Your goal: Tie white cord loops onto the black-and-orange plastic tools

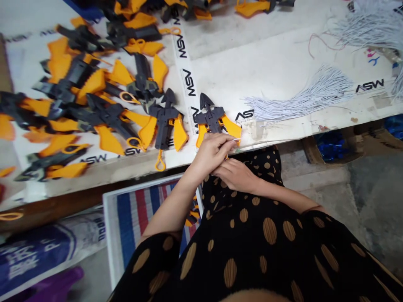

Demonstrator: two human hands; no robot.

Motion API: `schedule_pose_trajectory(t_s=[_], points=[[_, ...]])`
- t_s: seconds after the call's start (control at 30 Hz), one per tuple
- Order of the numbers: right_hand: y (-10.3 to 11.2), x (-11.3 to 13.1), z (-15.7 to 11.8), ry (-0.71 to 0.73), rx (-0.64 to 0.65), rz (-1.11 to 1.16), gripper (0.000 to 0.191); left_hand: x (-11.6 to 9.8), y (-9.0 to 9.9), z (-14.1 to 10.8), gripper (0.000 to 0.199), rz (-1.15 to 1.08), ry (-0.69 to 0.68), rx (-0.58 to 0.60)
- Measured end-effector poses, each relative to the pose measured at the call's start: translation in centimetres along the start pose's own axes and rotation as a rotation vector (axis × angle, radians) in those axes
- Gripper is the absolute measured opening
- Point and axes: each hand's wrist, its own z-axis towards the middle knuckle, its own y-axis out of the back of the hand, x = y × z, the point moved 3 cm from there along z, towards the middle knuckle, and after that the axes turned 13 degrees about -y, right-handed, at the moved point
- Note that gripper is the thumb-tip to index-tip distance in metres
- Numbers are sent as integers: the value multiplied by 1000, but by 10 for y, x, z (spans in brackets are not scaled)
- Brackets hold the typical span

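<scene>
A black-and-orange toy (214, 118) with an arrow-shaped tip and orange wings lies at the table's front edge. My left hand (211, 152) is closed over its lower end, and a short piece of white tie (236, 139) shows by the fingertips. Just below, my right hand (234, 173) is closed at the same end, its fingers touching my left hand. A bit of orange shows between the hands; the rest of the toy's lower end is hidden. A similar toy (164, 121) lies to the left, its orange loop over the edge.
Many similar toys (107, 115) are heaped at the left of the white table (267, 144). A bundle of white ties (308, 98) lies to the right, with more ties (368, 29) behind. Below stand a striped surface (135, 218) and a box with blue contents (302, 147).
</scene>
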Motion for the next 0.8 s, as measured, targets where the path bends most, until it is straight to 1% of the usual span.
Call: schedule_pose_trajectory(t_s=[0.1, 0.2, 0.27, 0.37, 0.53, 0.7, 0.8], points=[[6, -2, -2, -6, -15, 19, 18, 3, 7, -1, 27, 225, -75, 14], [20, -7, -11, -2, -72, 57, 19, 8, 11, -4, 24, 481, -151, 39], [29, -14, -18, -18, -93, 71, 21, 11, 11, -5, 24, 563, -196, 61], [41, -27, -25, -79, -93, 65, 23, 12, 9, -3, 24, 596, -231, 81], [56, -48, -28, -192, -105, 47, 25, 6, 10, -1, 26, 594, -221, 102], [62, -60, -26, -278, -89, 23, 25, 3, 12, 1, 25, 501, -193, 128], [64, -64, -24, -301, -109, 14, 23, 3, 12, 2, 25, 461, -184, 142]])
